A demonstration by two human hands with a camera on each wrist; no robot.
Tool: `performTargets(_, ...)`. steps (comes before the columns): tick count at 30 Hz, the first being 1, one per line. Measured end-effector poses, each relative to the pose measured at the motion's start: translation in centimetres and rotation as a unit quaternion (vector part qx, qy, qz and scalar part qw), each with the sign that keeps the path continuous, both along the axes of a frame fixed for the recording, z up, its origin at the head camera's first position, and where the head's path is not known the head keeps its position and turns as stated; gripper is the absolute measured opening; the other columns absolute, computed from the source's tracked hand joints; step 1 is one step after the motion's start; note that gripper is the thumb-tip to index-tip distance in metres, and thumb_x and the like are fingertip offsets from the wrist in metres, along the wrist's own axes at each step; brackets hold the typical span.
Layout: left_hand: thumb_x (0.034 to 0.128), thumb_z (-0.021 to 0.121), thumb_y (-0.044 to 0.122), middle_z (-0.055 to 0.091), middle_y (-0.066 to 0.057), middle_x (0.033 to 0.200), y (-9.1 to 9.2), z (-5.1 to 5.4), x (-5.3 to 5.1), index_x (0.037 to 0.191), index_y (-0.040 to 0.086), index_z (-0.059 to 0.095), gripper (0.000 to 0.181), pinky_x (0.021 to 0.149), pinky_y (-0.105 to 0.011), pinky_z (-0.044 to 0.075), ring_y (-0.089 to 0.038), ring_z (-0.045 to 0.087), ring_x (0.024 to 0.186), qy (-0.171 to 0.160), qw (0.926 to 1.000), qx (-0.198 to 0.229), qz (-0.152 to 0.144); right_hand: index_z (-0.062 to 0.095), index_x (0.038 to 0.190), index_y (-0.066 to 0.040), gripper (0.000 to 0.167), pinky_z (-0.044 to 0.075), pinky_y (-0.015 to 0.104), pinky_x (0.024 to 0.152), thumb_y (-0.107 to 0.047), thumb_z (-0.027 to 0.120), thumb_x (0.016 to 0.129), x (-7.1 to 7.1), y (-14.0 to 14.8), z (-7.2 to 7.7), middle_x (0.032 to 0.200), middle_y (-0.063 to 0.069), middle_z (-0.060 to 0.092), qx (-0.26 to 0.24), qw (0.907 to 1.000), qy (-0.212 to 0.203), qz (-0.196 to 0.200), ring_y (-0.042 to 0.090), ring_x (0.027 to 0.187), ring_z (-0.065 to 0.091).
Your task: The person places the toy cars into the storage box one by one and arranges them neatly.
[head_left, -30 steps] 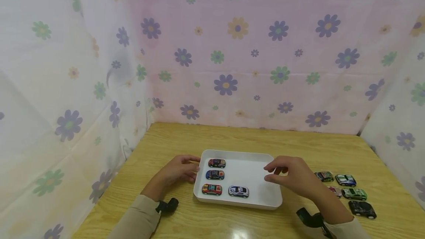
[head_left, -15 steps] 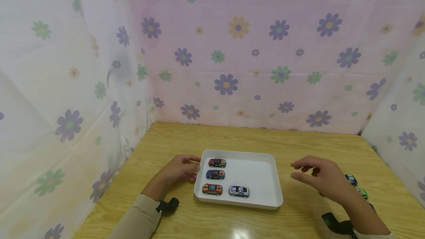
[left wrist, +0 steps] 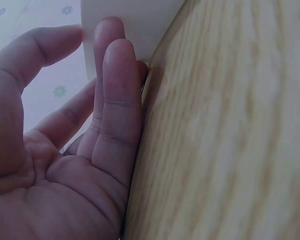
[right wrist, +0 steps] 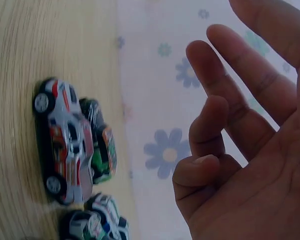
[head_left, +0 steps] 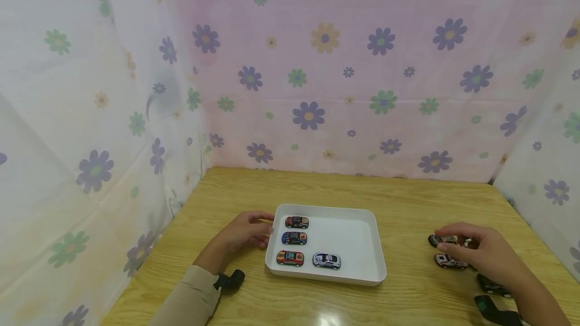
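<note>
My left hand (head_left: 244,234) rests on the table against the left wall of a white tray (head_left: 351,235). In the left wrist view, its fairly straight fingers (left wrist: 119,85) touch the tray wall. Inside the tray are three toy cars in a left column, the lowest a red and yellow toy car (head_left: 290,258), and a white toy car (head_left: 326,260) beside that one. My right hand (head_left: 487,253) is over a group of toy cars, holding nothing, its fingers loosely bent and apart. Nearest it are a white-and-red toy car (right wrist: 65,142) and a dark green toy car (right wrist: 102,145).
A black toy car (head_left: 494,286) is partly hidden beneath the right wrist. The wooden table (head_left: 326,187) ends at a flowered cloth (head_left: 344,79) behind, with more cloth along both sides.
My right hand has moved right, from above the tray's right side to over the loose toy cars. The left hand and the tray have stayed in place.
</note>
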State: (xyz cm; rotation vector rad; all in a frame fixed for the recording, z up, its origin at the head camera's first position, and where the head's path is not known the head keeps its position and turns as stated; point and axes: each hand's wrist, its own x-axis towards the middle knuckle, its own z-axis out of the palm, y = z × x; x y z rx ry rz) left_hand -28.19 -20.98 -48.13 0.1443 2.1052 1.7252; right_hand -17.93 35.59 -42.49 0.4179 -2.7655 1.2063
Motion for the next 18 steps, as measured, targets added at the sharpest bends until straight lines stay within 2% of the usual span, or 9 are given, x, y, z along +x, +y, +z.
performTargets(2,0.0913,0.076,0.019,0.075,-0.013,0.111,0.0,0.0,0.0,0.138,0.004,0.062,0.051,0.07,-0.033,0.063,-0.021,0.074,0.078,0.0,1.0,-0.001,0.001,0.073,0.127,-0.015,0.03,0.049,0.031,0.055,-0.023,0.072,0.098,0.1,0.5,-0.1,0.12,-0.025,0.065,0.009,1.0,-0.002,0.001,0.006,0.087,0.059)
performTargets(5,0.0913,0.076,0.019,0.075,-0.013,0.111,0.0,0.1,0.1,0.138,0.005,0.062,0.05,0.071,-0.033,0.063,-0.021,0.074,0.078,-0.001,1.0,-0.001,0.001,0.072,0.129,-0.017,0.031,0.047,0.03,0.054,-0.023,0.072,0.099,0.2,1.2,-0.2,0.123,-0.033,0.06,0.015,0.9999,-0.007,0.003,0.004,0.084,0.058)
performTargets(6,0.0914,0.076,0.019,0.075,-0.013,0.111,0.1,0.1,0.1,0.138,0.005,0.062,0.051,0.071,-0.033,0.063,-0.021,0.074,0.078,0.0,1.0,-0.002,0.0,0.072,0.13,-0.017,0.031,0.046,0.03,0.053,-0.022,0.071,0.099,0.2,1.4,-0.2,0.123,-0.035,0.059,0.017,0.9998,-0.008,0.005,0.003,0.077,0.056)
performTargets(7,0.0915,0.076,0.019,0.075,-0.013,0.111,0.1,0.1,0.1,0.138,0.004,0.062,0.051,0.071,-0.033,0.063,-0.02,0.074,0.078,0.001,1.0,-0.003,-0.001,0.072,0.13,-0.017,0.032,0.047,0.029,0.055,-0.022,0.071,0.099,0.2,1.6,-0.3,0.124,-0.035,0.058,0.023,0.9997,-0.008,0.006,-0.001,0.079,0.055)
performTargets(9,0.0915,0.075,0.018,0.075,-0.013,0.111,0.1,0.2,0.1,0.138,0.004,0.062,0.051,0.071,-0.032,0.063,-0.02,0.074,0.078,0.0,1.0,-0.002,-0.002,0.072,0.13,-0.02,0.032,0.05,0.028,0.058,-0.022,0.072,0.099,0.2,2.0,-0.5,0.127,-0.028,0.061,0.037,0.9993,-0.008,0.002,-0.009,0.08,0.053)
performTargets(11,0.0915,0.075,0.018,0.075,-0.013,0.112,0.1,0.3,0.1,0.138,0.003,0.062,0.051,0.071,-0.032,0.063,-0.02,0.073,0.078,0.0,1.0,-0.001,-0.002,0.073,0.129,-0.022,0.031,0.056,0.034,0.068,-0.026,0.073,0.098,0.2,2.3,-0.6,0.131,-0.017,0.065,0.057,0.9983,-0.009,-0.006,-0.019,0.093,0.049)
performTargets(13,0.0912,0.075,0.018,0.075,-0.013,0.112,0.1,0.3,0.1,0.138,0.003,0.062,0.051,0.071,-0.032,0.063,-0.02,0.073,0.078,0.0,1.0,-0.002,-0.002,0.074,0.126,-0.025,0.03,0.059,0.039,0.077,-0.03,0.074,0.097,0.1,2.6,-0.8,0.134,-0.002,0.067,0.079,0.9967,-0.015,-0.015,-0.023,0.109,0.045)
performTargets(16,0.091,0.076,0.018,0.075,-0.013,0.112,0.1,0.3,0.1,0.138,0.004,0.062,0.051,0.071,-0.033,0.063,-0.021,0.074,0.079,-0.001,1.0,-0.002,-0.001,0.075,0.123,-0.024,0.029,0.059,0.047,0.078,-0.034,0.075,0.096,0.1,2.9,-1.0,0.135,0.014,0.066,0.088,0.9954,-0.031,-0.022,-0.023,0.106,0.045)
performTargets(18,0.0908,0.076,0.019,0.075,-0.013,0.112,0.1,0.3,0.1,0.138,0.004,0.062,0.051,0.071,-0.033,0.063,-0.021,0.074,0.079,-0.002,1.0,-0.002,-0.001,0.076,0.121,-0.024,0.028,0.059,0.047,0.078,-0.035,0.076,0.094,0.1,3.1,-1.2,0.135,0.018,0.065,0.096,0.9943,-0.039,-0.025,-0.022,0.104,0.046)
